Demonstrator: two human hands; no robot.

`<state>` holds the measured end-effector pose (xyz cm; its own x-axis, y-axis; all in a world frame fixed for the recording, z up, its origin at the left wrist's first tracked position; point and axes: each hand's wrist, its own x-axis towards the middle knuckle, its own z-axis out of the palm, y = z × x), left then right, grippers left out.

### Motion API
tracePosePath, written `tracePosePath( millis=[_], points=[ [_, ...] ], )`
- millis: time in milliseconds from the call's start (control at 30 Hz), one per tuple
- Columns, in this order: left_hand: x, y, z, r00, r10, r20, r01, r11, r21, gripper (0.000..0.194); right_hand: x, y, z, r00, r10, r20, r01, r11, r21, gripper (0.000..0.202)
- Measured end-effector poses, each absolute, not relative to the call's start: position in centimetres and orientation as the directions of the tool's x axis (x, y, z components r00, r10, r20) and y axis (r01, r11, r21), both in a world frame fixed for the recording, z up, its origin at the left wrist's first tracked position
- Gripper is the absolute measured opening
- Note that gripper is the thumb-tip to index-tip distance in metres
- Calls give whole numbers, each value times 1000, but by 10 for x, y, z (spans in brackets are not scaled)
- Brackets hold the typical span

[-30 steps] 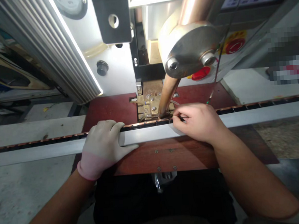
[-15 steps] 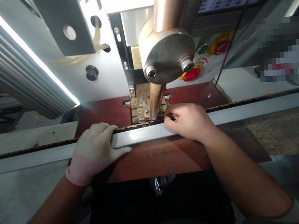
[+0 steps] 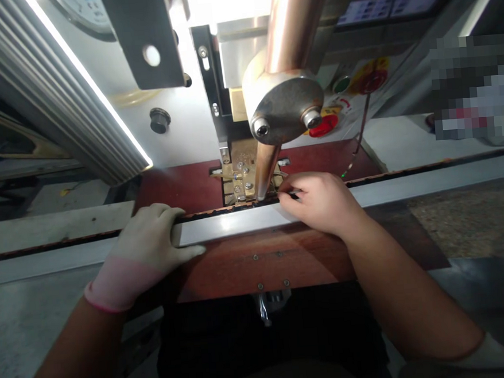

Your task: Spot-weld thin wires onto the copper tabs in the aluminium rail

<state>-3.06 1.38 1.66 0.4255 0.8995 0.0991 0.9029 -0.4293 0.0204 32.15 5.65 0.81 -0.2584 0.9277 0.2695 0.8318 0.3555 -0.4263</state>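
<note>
Long pale bar (image 3: pixel 226 222) across the counter (image 3: pixel 248 264), back edge by the copper arm (image 3: pixel 287 37)'s tip. Left hand (image 3: pixel 141 245) shifted left: bar feed or regrip, can't tell. Its fingers clasp across bar. Right hand (image 3: pixel 322 204): fingers pinching thin piece (image 3: pixel 294 195), unclear.

Workshop: copper-coloured cylindrical metal machine arm (image 3: pixel 290 28); right of arm, red round push-button (image 3: pixel 323 127); left, white round gauge (image 3: pixel 86 11).

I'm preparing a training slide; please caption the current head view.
Gloved left hand across a long pale strip; bare right hand pinched close beside a copper-coloured rod.
</note>
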Motion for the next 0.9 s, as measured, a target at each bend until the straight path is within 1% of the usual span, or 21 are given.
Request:
tracePosePath(
  millis=[100,300,567,800,900],
  points=[
    [-41,13,17,380,918,110,924,-383,1,65,323,56,7,-275,917,290,806,384,-451,18],
    [-38,12,18,398,908,130,917,-400,-15,68,324,56,7,-282,915,290,798,391,-459,18],
    [-38,12,18,389,914,118,921,-390,-14,66,324,56,7,-272,922,274,800,375,-468,17],
    [-33,11,21,418,902,107,908,-416,-44,66,326,56,8,-232,919,318,798,367,-479,16],
    [-24,4,17,400,903,156,916,-401,-29,66,329,56,9,-220,911,348,794,374,-479,13]
  ],
)
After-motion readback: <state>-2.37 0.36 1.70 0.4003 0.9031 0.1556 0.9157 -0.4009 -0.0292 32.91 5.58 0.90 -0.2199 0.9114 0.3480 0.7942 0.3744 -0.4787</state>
